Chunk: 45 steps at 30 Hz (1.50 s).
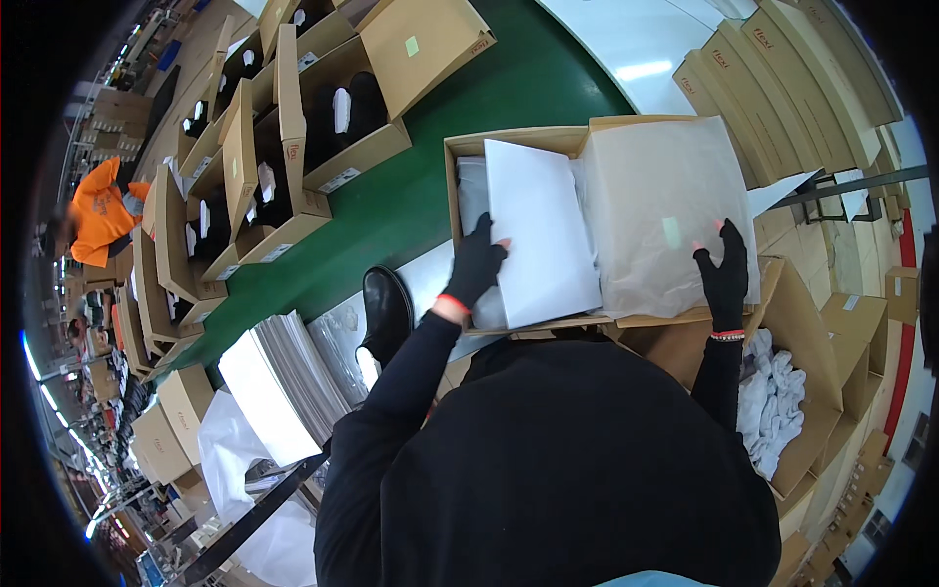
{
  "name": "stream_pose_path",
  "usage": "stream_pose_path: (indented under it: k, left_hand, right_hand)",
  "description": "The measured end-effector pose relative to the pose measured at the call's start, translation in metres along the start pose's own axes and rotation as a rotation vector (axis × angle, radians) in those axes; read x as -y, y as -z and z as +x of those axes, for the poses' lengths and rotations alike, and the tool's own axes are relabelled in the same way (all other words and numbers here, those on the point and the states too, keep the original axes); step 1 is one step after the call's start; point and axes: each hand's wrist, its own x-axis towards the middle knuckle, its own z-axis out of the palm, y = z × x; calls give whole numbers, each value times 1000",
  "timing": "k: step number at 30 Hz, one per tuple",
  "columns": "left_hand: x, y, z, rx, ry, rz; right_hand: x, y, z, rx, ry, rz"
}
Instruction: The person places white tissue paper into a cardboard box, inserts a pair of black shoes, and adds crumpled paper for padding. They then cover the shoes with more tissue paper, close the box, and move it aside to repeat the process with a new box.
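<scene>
In front of me lies an open cardboard shoe box (452, 186), its lid folded back to the right. A white card sheet (543, 235) sits tilted in the box, over pale tissue paper (473, 183). My left hand (477, 262), in a black fingerless glove, rests at the sheet's left edge, thumb apart from the fingers. A large sheet of tissue paper (646, 196) with a small greenish sticker covers the lid. My right hand (724, 274), gloved alike, touches its right part with thumb and fingers spread. A black boot (387, 311) stands left of the box.
Open boxes with black footwear (337, 108) line the green surface (401, 196) at left. A stack of white sheets (284, 386) is at lower left. Closed boxes (782, 88) stand far right. A carton holds crumpled white paper (773, 401). A person in orange (103, 215) is far left.
</scene>
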Motion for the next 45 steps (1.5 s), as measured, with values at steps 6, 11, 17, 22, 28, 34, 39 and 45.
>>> stream_pose_path:
  k: [6,11,17,22,28,34,39,45]
  left_hand:
    - [-11,16,-10,-33,-52,221]
    - [8,126,-86,67,11,1002]
    - [87,196,-131,633,546,855]
    - [15,217,-103,526,238,148]
    - [-62,110,1,587,-84,139]
    - [-40,-53,41,624,-134,622]
    - [-35,-66,41,307,-460,654]
    - [-68,-56,30,240,-295,388]
  right_hand:
    - [-23,-12,30,86,-228,-272]
    - [-48,-28,33,137,-347,-432]
    - [-78,-45,44,240,-336,-266]
    - [-73,-39,49,81,-240,-293]
    - [-58,-6,51,-55,-217,-288]
    - [-43,116,42,-382,-351,-96]
    - [-187,169,-60,-347,-559,-460]
    - [-311,71,-194,792,-827,-320]
